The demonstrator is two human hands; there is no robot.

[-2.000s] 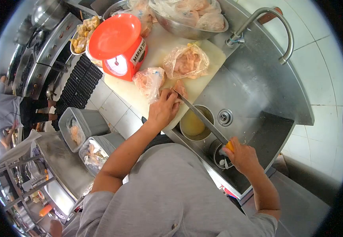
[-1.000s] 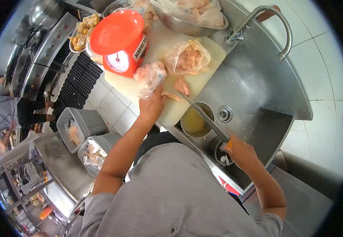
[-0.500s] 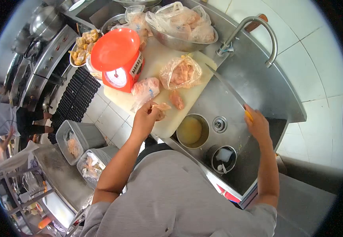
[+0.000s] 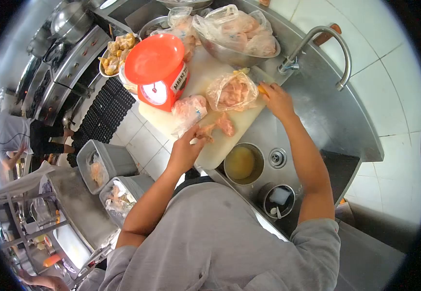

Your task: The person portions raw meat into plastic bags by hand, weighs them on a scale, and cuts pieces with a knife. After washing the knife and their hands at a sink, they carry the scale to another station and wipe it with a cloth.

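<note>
Over the cutting board's [image 4: 224, 144] near edge, my left grip [image 4: 195, 134] is closed, pinching a small piece of raw meat [image 4: 205, 131]. My right grip [image 4: 268, 93] is shut round the orange handle of the knife [image 4: 262, 90]; its blade is blurred. Another chunk of meat [image 4: 226, 124] lies just beside the pinched one — beyond sit the open bag [image 4: 231, 92], a smaller bag [image 4: 189, 110] and the red scale [image 4: 167, 92].

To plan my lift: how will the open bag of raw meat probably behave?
The plastic bag looks thin and crumpled, so it would likely sag. Its raw meat looks moist, probably slippery, and could spill from the open mouth.
</note>
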